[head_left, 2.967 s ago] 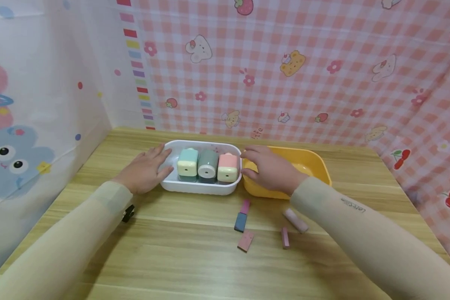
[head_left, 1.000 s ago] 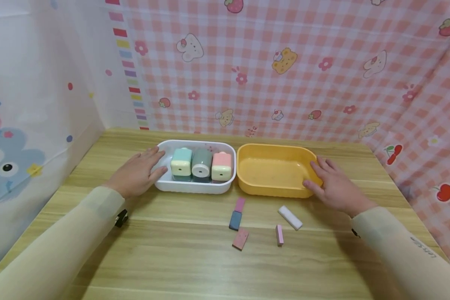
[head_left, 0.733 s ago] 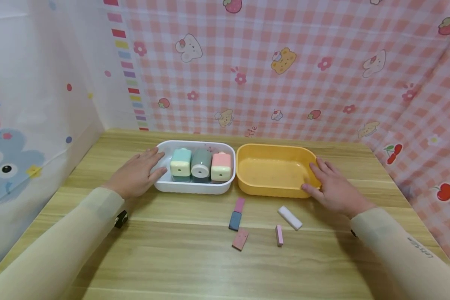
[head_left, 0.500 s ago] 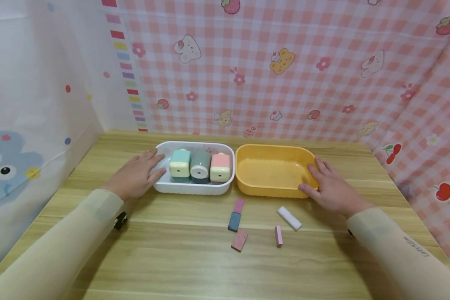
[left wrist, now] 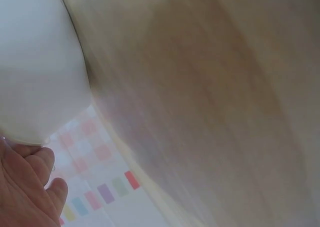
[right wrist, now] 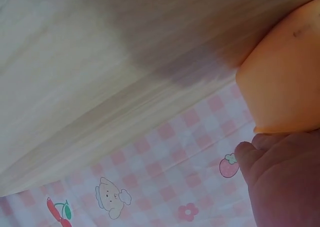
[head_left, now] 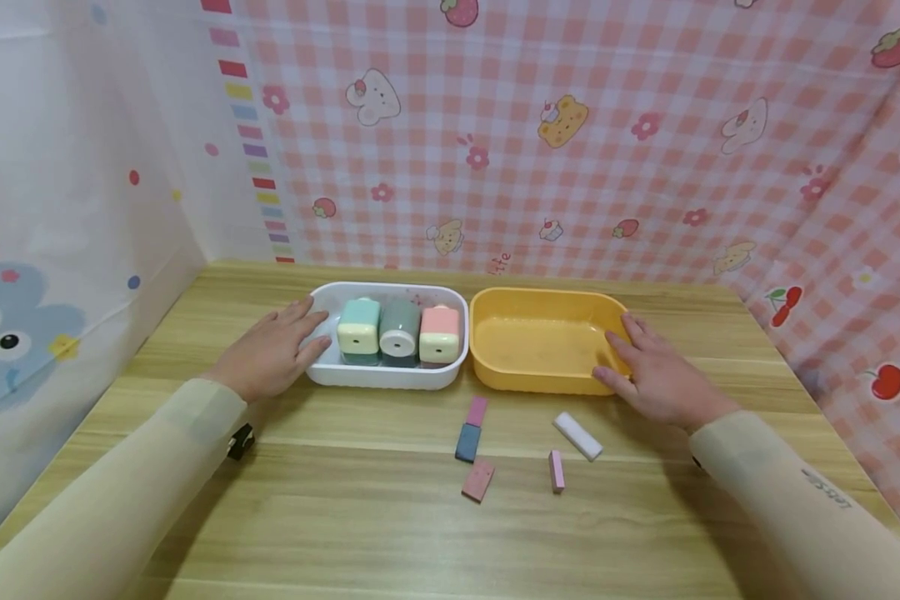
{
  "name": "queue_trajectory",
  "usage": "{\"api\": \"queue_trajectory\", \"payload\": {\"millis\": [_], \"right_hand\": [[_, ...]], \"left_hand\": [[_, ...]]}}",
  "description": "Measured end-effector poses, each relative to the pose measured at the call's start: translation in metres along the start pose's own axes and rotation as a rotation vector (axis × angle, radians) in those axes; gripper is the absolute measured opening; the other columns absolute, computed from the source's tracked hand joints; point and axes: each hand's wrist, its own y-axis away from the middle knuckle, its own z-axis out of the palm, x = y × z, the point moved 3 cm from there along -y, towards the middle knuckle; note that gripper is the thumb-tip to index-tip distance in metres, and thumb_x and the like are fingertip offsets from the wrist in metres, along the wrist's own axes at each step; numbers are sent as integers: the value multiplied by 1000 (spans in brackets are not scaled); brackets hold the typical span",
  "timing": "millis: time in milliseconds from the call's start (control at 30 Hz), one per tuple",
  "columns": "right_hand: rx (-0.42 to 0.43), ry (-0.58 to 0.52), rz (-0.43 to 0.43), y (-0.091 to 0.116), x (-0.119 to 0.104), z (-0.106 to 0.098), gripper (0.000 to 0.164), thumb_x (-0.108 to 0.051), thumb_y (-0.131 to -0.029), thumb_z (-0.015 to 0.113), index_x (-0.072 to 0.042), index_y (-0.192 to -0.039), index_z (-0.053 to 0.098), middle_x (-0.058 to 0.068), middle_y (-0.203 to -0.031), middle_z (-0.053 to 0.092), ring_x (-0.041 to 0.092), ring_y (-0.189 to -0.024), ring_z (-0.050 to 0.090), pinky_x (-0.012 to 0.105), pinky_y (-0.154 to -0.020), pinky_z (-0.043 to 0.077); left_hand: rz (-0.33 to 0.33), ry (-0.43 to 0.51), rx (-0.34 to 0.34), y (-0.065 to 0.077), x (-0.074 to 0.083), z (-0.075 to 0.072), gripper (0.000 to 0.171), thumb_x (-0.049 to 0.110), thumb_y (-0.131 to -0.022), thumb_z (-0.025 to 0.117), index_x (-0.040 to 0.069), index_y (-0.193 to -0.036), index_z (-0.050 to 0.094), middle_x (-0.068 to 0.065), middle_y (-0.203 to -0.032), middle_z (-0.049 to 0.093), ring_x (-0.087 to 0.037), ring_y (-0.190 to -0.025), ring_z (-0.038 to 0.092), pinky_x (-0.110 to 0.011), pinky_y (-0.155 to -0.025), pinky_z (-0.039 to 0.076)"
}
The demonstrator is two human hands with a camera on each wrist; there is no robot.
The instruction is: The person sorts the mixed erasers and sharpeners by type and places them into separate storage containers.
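My left hand (head_left: 272, 348) rests at the left end of a white tray (head_left: 386, 377), fingertips on its rim. Inside that tray three pencil sharpeners stand in a row: a teal and cream one (head_left: 359, 325), a grey-green one with a white front (head_left: 400, 327) and a pink and cream one (head_left: 440, 333). At the right end of a yellow tray (head_left: 543, 382), my right hand (head_left: 660, 375) touches the rim with loosely spread fingers, thumb at the near corner. In the wrist views, the fingers lie along the rims of the white tray (left wrist: 40, 62) and the yellow tray (right wrist: 285, 82).
In front of the trays lie several small eraser-like blocks: a magenta one (head_left: 476, 411), a blue-grey one (head_left: 468, 442), a dusty pink one (head_left: 477, 481), a light pink one (head_left: 557, 472) and a white one (head_left: 578, 436). Printed cloth (head_left: 435, 142) hangs behind the wooden table (head_left: 345, 517).
My right hand has moved from between the trays to the yellow tray's right end, then slightly left. My left hand stays at the white tray. The head view has shifted a little.
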Motion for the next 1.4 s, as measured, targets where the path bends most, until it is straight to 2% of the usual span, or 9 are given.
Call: {"api": "queue_trajectory", "payload": {"millis": [233, 400, 500, 633, 767, 867, 1067, 1233, 1400], "right_hand": [[26, 20, -19, -2, 2, 4, 81, -56, -110, 43, 7, -160, 34, 34, -172, 9, 54, -160, 11, 68, -128, 17], [36, 32, -24, -3, 4, 4, 81, -55, -110, 43, 8, -159, 35, 34, -172, 10, 54, -159, 12, 68, -127, 17], [35, 37, -22, -3, 5, 4, 81, -55, -110, 43, 8, -159, 36, 34, -172, 10, 54, -159, 12, 68, -127, 17], [35, 36, -18, -2, 5, 4, 80, -55, -110, 43, 8, -159, 36, 35, -172, 11, 55, -159, 13, 68, -127, 17], [29, 34, -19, -3, 4, 3, 80, -55, -110, 43, 8, -158, 37, 35, -171, 11, 54, -159, 12, 68, -128, 17], [25, 33, -19, -3, 3, 3, 80, -55, -110, 43, 8, -158, 38, 35, -172, 11, 54, -159, 11, 68, -128, 16], [16, 27, -17, -3, 3, 3, 80, -56, -110, 43, 8, -158, 38, 35, -172, 9, 55, -159, 11, 68, -128, 16], [17, 27, -14, -4, 5, 4, 80, -57, -110, 42, 7, -159, 37, 34, -172, 8, 55, -159, 10, 68, -128, 16], [21, 30, -17, -4, 5, 5, 79, -56, -110, 43, 7, -158, 39, 34, -172, 8, 55, -159, 11, 68, -127, 17]], "left_hand": [[-3, -41, 27, -1, 2, -3, 68, 46, -112, 41, 3, -164, 33, -25, -173, 21, -48, -160, 20, -64, -130, 17], [49, -69, 122, -1, 20, -14, 65, 39, -108, 54, 2, -159, 42, -24, -168, 36, -47, -157, 30, -62, -128, 25], [144, -76, 208, 0, 41, -19, 59, 34, -104, 61, 1, -153, 52, -21, -161, 48, -44, -153, 40, -60, -126, 33], [338, -89, 317, 4, 73, -19, 51, 28, -99, 70, 1, -141, 64, -19, -148, 62, -41, -143, 54, -57, -120, 43], [505, -124, 360, 9, 104, -12, 47, 28, -95, 75, 3, -135, 69, -16, -140, 69, -36, -135, 62, -52, -114, 49], [569, -140, 323, 14, 124, -5, 49, 31, -96, 76, 6, -137, 68, -11, -141, 69, -31, -134, 63, -50, -114, 51], [638, -151, 184, 20, 153, 13, 51, 37, -100, 70, 11, -143, 65, -6, -146, 65, -26, -138, 59, -46, -118, 47], [660, -170, 107, 22, 166, 26, 54, 44, -101, 67, 15, -146, 62, -3, -148, 64, -23, -142, 57, -44, -121, 44], [644, -173, -1, 20, 171, 40, 56, 47, -101, 66, 16, -147, 61, -1, -149, 63, -22, -142, 56, -43, -123, 42]]}}
